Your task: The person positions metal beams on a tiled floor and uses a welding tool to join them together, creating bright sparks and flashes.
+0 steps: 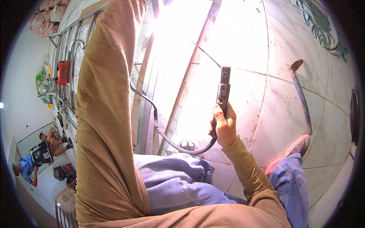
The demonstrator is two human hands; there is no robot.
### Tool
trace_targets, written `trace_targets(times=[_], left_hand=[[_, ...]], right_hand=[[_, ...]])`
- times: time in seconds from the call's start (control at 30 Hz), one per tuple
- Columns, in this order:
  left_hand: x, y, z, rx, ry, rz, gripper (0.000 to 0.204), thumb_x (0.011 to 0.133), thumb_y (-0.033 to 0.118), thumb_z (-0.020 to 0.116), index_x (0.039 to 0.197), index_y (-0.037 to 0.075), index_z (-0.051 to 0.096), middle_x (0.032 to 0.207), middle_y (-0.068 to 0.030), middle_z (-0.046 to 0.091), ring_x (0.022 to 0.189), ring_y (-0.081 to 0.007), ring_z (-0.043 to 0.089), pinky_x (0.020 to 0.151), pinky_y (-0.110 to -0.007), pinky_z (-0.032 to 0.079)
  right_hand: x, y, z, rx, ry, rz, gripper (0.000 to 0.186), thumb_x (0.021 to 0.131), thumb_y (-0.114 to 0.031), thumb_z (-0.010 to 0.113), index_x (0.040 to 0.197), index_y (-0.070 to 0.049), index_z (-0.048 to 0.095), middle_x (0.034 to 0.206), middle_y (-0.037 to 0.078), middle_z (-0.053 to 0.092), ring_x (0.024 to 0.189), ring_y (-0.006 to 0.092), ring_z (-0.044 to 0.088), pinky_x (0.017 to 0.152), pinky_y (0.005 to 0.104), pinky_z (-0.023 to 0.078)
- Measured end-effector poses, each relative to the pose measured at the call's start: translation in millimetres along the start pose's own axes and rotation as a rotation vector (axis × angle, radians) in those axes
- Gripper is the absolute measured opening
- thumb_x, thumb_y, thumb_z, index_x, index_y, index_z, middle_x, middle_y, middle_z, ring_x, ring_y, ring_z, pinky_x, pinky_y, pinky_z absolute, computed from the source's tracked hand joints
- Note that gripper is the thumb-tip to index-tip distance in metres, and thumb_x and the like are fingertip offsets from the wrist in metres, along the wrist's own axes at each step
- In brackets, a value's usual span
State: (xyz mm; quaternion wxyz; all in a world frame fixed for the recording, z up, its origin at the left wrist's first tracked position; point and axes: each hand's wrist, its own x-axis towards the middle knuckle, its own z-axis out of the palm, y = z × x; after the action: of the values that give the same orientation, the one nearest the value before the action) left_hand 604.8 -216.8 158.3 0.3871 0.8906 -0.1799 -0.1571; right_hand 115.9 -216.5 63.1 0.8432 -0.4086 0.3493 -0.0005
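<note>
My right hand is closed around a dark welding electrode holder. A thin welding rod sticks out of its top end, pointing up and to the left into a white glare. From the bottom of the holder, a black cable curves away to the left. My left arm, in a tan sleeve, stretches to the top edge, and its hand is out of the picture. Beneath the glare, long metal bars lie on the floor; the light washes out their far ends.
On the tiled floor to the right lies a hammer, near my shoe. Crumpled green cloth is at the upper right. Left of my arm are a metal frame and a red machine. Two people are at the far left.
</note>
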Motion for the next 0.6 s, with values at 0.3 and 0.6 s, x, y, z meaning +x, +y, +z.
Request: trace_targets(times=[0.3, 0.6], left_hand=[[6.4, -5.7, -1.1, -0.024, -0.029, -0.024, 0.020, 0.089, 0.017, 0.074, 0.098, -0.001, 0.071, 0.084, -0.0093, 0.069, 0.067, -0.0206, 0.066, 0.057, -0.037, 0.060], [5.1, -0.5, -3.8, -0.012, -0.024, 0.009, 0.023, 0.088, 0.018, 0.075, 0.100, -0.002, 0.070, 0.084, -0.0091, 0.068, 0.068, -0.0210, 0.066, 0.057, -0.037, 0.061]], right_hand=[[-1.1, -10.2, 3.0, 0.108, -0.005, -0.015, 0.021, 0.104, -0.025, 0.053, 0.098, -0.005, 0.049, 0.066, 0.003, 0.050, 0.046, 0.0115, 0.050, 0.042, 0.0286, 0.043], [3.5, -13.5, 3.2, 0.070, -0.006, -0.014, 0.021, 0.103, -0.024, 0.054, 0.097, -0.005, 0.050, 0.065, 0.003, 0.051, 0.044, 0.0112, 0.050, 0.039, 0.0272, 0.042]])
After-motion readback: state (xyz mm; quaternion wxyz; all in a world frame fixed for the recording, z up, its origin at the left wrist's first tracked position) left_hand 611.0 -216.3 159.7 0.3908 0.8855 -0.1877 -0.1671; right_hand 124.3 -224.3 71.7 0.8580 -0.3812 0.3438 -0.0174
